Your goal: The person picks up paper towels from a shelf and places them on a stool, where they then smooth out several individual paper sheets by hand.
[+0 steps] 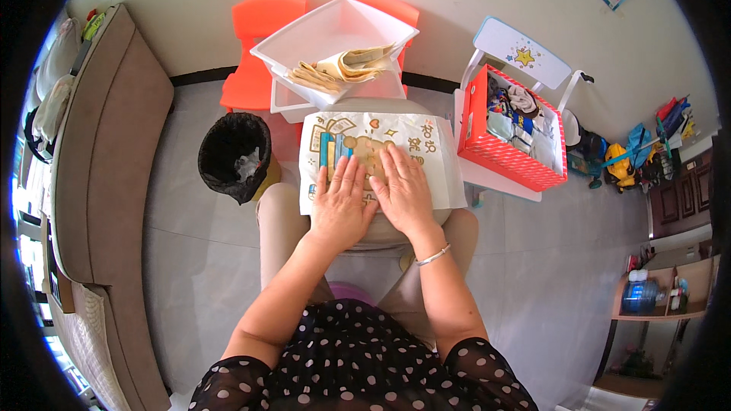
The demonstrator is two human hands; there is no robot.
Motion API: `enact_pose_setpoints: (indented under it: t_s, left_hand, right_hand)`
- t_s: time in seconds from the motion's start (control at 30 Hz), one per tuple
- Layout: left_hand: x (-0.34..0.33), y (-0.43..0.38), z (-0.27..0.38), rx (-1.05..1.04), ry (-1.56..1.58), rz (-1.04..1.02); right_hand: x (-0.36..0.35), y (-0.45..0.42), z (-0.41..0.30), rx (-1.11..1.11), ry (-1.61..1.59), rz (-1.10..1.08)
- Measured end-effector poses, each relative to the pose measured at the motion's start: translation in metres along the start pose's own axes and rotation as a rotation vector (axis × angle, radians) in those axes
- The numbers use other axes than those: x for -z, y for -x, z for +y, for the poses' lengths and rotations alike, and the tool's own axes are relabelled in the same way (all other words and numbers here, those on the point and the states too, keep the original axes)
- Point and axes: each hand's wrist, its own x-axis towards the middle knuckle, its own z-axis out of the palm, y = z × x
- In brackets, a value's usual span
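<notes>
A white printed bag or sheet, with a cartoon bear, books and writing on it, lies flat across a padded beige stool between my knees. My left hand rests palm down on its lower left part, fingers apart and pointing away from me. To the right, my right hand also lies palm down on the print, its fingers slightly apart. The two thumbs are close together. A silver bangle circles my right wrist. Neither hand grips anything, and both cover part of the printed picture.
Beyond the stool, white plastic bins hold folded tan bags or papers, with orange chairs behind. At left stands a black-lined trash bin. A red box of folded clothes sits right on a child's chair. A sofa is far left.
</notes>
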Motion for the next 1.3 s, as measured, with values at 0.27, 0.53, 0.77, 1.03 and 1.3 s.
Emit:
enact_pose_setpoints:
  t_s: [0.27,0.53,0.77,1.03,1.3]
  left_hand:
    - [0.017,0.010,-0.014,0.093,-0.013,-0.050]
    - [0.023,0.011,-0.014,0.122,-0.046,-0.076]
    - [0.025,-0.020,0.012,-0.072,0.023,-0.031]
    - [-0.003,-0.040,-0.008,-0.074,-0.045,-0.138]
    - [-0.002,-0.031,-0.015,0.013,-0.041,-0.033]
  right_hand:
    - [0.021,0.019,0.044,-0.127,0.205,-0.024]
    - [0.027,0.032,0.064,-0.231,0.065,0.025]
    - [0.044,-0.005,-0.007,-0.044,-0.048,0.107]
    - [-0.001,-0.024,-0.017,0.031,-0.208,0.030]
    - [0.002,-0.008,0.009,-0.002,0.081,-0.026]
